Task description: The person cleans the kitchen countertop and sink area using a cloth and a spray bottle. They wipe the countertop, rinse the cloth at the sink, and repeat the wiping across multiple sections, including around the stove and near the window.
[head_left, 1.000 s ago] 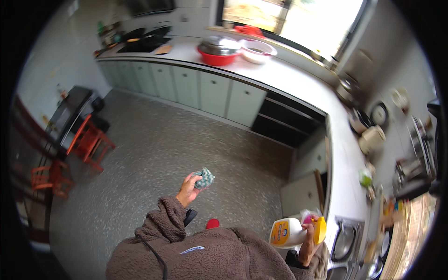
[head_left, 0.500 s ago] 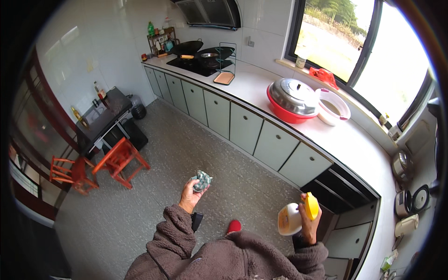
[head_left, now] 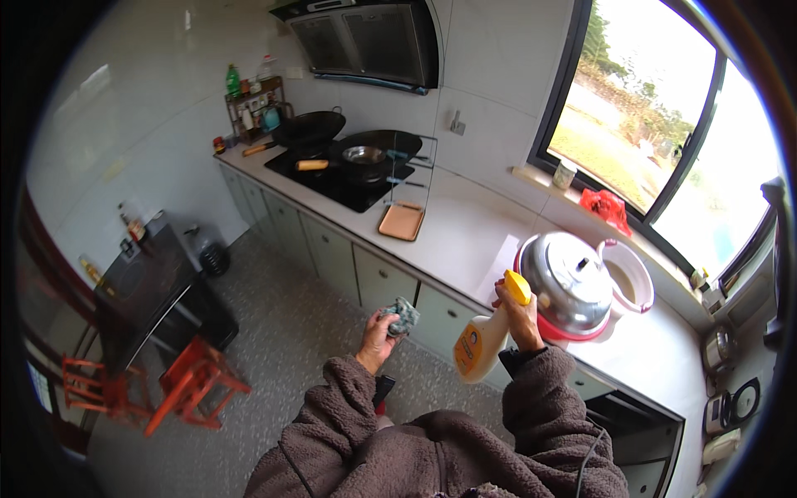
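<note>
Crumpled in my left hand (head_left: 375,342) is a grey-green cloth (head_left: 402,317), with the fingers closed round it. My right hand (head_left: 520,319) grips a white spray bottle (head_left: 479,347) by its yellow trigger head (head_left: 517,286). The bottle hangs tilted, its orange label showing, in front of the cabinet doors. Just beyond the right hand, a domed metal lid (head_left: 567,270) covers a red basin (head_left: 558,332) on the worktop. My left hand is over the floor, near the cabinet fronts.
Along the white counter (head_left: 473,212) stand a wire rack with a tan tray (head_left: 402,222), two black woks (head_left: 309,129) on the hob and a white tub (head_left: 628,274). A range hood (head_left: 361,46) hangs above. Red chairs (head_left: 195,383) and a dark table (head_left: 154,290) are at the left.
I have moved closer to the counter and hob. My right hand has raised the spray bottle and brought it forward beside the worktop edge; the left still holds the cloth.
</note>
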The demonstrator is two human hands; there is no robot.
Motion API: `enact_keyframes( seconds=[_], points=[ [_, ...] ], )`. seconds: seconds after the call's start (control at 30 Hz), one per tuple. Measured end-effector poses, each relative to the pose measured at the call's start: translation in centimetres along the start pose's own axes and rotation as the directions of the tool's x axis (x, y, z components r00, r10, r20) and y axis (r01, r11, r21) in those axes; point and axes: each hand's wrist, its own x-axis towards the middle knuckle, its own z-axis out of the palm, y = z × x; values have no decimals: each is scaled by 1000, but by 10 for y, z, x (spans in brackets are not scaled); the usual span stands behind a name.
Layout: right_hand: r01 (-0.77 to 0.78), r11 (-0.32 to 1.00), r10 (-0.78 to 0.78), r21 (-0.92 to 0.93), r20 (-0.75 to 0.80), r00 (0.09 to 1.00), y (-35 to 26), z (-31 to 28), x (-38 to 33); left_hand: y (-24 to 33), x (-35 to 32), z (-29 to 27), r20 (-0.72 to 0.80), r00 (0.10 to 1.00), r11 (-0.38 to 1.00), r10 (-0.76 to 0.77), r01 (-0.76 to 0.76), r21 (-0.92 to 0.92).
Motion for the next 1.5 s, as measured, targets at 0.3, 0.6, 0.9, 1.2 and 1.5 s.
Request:
enact_keyframes(
  seconds=[0.3, 0.6, 0.9, 1.2, 1.5],
  points=[
    [-288, 958, 265, 7, -414, 871, 74, 1, 229, 7, 206, 69, 75, 978, 981, -193, 192, 19],
    [-390, 914, 387, 107, -514, 766, 151, -68, 372, -28, 327, 102, 93, 961, 965, -259, 255, 57],
    [-327, 943, 308, 65, -548, 778, 145, -74, 404, -46, 396, 134, 69, 969, 968, -239, 233, 89],
    [-190, 977, 137, -95, -402, 905, 106, 21, 370, -17, 397, 156, 107, 993, 971, 51, -75, 228],
    [-11, 988, -14, -156, -155, 988, 115, 76, 502, -34, 365, 99, -94, 995, 808, 32, 30, 588]
  ],
)
